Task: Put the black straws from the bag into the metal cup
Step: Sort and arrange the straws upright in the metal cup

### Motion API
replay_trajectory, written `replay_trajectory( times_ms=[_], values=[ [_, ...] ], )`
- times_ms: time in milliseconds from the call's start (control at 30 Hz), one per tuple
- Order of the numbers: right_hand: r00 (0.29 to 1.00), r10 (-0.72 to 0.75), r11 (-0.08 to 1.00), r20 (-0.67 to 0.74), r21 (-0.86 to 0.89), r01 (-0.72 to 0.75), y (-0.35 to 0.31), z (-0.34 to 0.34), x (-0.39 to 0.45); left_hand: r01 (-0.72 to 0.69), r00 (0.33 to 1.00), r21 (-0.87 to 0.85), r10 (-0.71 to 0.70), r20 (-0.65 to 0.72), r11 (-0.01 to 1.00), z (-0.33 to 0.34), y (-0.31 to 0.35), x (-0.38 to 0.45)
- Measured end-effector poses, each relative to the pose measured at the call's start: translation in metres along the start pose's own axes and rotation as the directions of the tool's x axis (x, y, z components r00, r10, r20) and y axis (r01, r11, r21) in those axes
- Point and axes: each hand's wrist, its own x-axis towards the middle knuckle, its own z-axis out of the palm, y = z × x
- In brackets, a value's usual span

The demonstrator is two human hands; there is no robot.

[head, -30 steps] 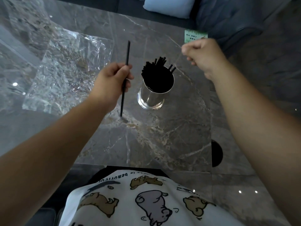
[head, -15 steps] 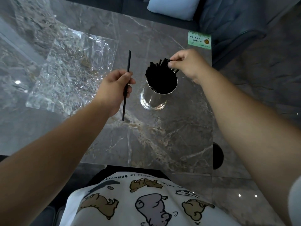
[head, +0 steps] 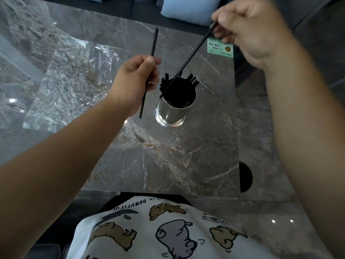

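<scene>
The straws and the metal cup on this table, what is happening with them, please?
A person is filling a metal cup on the marble table with black straws. The right hand pinches one straw by its top end, and its lower end reaches the cup's rim among the bunch of straws standing inside. The left hand holds another single straw upright beside the cup. The clear plastic bag lies flat to the left.

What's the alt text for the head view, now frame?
A person's right hand pinches a black straw slanting down to the metal cup of straws, while the left hand grips a second straw upright beside the cup. A clear plastic bag lies flat on the grey marble table to the left.
</scene>
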Motion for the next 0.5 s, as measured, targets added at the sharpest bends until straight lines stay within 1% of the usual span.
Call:
replay_trajectory(
  times_ms=[67, 133, 267, 333, 400, 433, 500],
  values=[
    [0.996, 0.014, 1.000, 0.092, -0.006, -0.013, -0.005, 0.016, -0.001, -0.013, 0.999, 0.001, 0.013, 0.037, 1.000, 0.006, 0.006, 0.002],
    [0.988, 0.030, 1.000, 0.151, -0.013, -0.028, -0.006, 0.034, 0.000, -0.010, 0.997, 0.021, 0.009, 0.076, 1.000, 0.011, 0.010, 0.003],
    [0.980, 0.055, 0.998, 0.190, -0.052, -0.046, -0.002, 0.062, 0.004, 0.025, 0.988, 0.050, -0.032, 0.148, 0.998, 0.014, 0.012, -0.003],
    [0.986, 0.072, 0.997, 0.149, -0.027, -0.069, 0.004, 0.066, 0.007, 0.024, 0.990, 0.048, -0.031, 0.137, 0.999, 0.009, 0.008, -0.005],
    [0.993, 0.117, 0.993, 0.023, 0.030, -0.117, 0.018, 0.059, 0.010, 0.031, 0.996, -0.004, -0.030, 0.080, 1.000, 0.000, 0.003, -0.005],
    [0.987, 0.153, 0.988, -0.053, 0.023, -0.152, 0.029, 0.052, 0.010, 0.041, 0.998, -0.036, -0.039, 0.048, 0.999, -0.005, 0.000, -0.006],
    [0.961, 0.230, 0.965, -0.151, -0.096, -0.246, 0.054, 0.039, 0.007, 0.068, 0.998, -0.090, -0.068, -0.001, 0.994, -0.017, -0.006, -0.007]
  ],
)
